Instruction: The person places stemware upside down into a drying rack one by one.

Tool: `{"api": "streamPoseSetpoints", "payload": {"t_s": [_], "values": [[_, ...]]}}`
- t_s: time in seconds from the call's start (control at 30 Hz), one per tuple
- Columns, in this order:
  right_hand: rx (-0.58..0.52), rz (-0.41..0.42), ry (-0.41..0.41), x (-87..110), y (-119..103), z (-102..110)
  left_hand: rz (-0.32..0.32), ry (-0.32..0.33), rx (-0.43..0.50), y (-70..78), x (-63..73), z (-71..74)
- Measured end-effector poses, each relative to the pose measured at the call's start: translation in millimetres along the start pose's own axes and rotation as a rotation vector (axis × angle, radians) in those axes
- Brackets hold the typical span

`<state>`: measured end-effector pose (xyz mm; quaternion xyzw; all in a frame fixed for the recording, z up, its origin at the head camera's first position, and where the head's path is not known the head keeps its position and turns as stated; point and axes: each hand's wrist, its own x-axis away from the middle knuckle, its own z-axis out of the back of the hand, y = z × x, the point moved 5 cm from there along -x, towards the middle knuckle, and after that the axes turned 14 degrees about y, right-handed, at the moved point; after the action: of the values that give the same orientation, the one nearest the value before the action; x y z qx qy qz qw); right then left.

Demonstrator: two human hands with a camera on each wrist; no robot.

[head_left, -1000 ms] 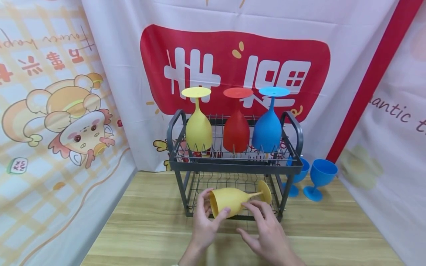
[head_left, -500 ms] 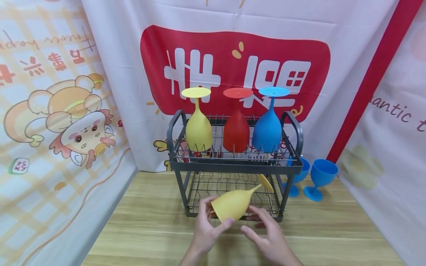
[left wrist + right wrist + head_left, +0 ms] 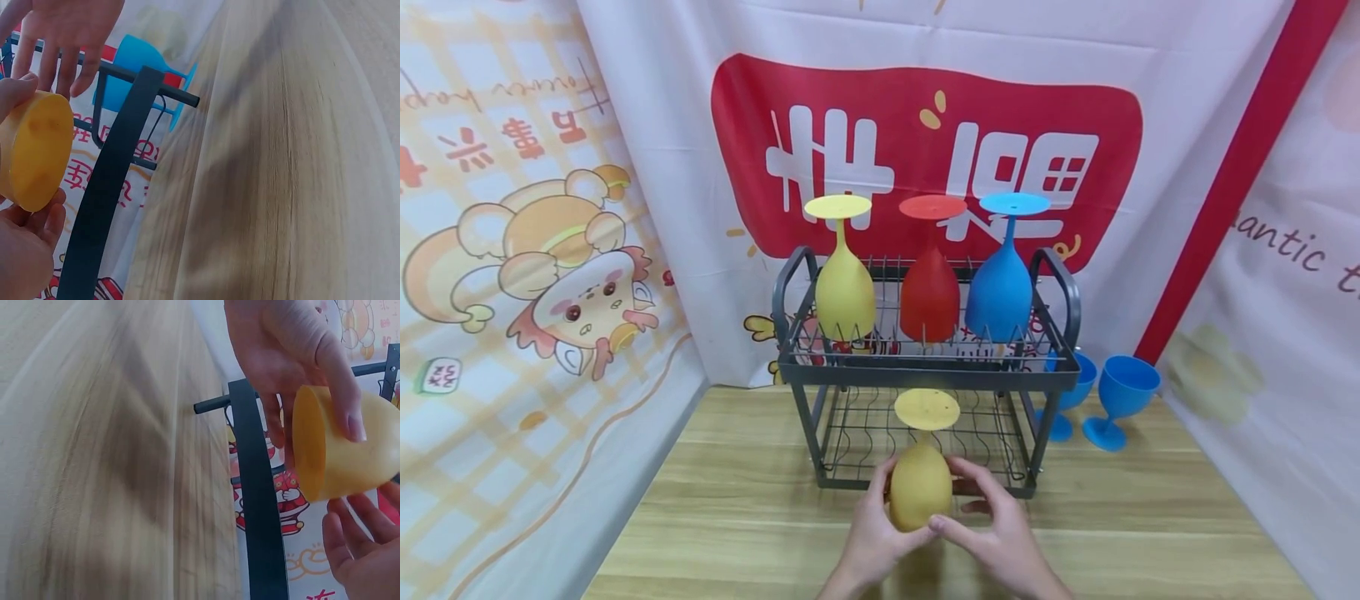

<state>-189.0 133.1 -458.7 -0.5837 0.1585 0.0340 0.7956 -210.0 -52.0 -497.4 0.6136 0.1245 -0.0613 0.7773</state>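
Observation:
A yellow plastic goblet (image 3: 921,487) is upside down in front of the rack, its foot on top. My left hand (image 3: 874,537) grips its bowl, thumb on the near side and fingers behind. My right hand (image 3: 1003,533) is at the bowl's right side with loosely spread fingers; whether they touch it I cannot tell. In the left wrist view the goblet's open rim (image 3: 44,150) faces the tabletop. The right wrist view shows the left thumb (image 3: 351,422) across the bowl.
A dark two-tier dish rack (image 3: 925,379) stands behind. Its upper tier bears upside-down yellow (image 3: 846,296), red (image 3: 929,296) and blue goblets (image 3: 1000,296). Two blue goblets (image 3: 1126,387) stand upright to the right on the wooden table (image 3: 1150,517). Printed cloth hangs around.
The yellow goblet has turned from lying sideways, foot to the right, to upside down with its foot on top. It has come nearer to me. Both hands have drawn closer together.

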Motion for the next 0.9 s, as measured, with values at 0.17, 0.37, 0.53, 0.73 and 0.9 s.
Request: {"api": "streamPoseSetpoints", "payload": {"t_s": [0.17, 0.37, 0.53, 0.73, 0.9], "values": [[0.053, -0.073, 0.021, -4.4, -2, -7, -0.053, -0.012, 0.034, 5.1, -0.9, -4.1], [0.055, -0.12, 0.022, -7.5, 0, -10, -0.063, -0.031, 0.057, 8.7, 0.0, -10.7], [0.058, -0.125, 0.054, -8.2, 0, -7, -0.07, -0.042, 0.021, 5.4, 2.1, -2.6], [0.065, -0.125, 0.093, -8.5, 0, 0, -0.085, 0.241, 0.147, -6.2, -6.6, 40.7], [0.07, -0.143, 0.085, -9.5, 2, 4, 0.047, 0.719, 0.176, -25.5, -17.9, 90.8]]}}
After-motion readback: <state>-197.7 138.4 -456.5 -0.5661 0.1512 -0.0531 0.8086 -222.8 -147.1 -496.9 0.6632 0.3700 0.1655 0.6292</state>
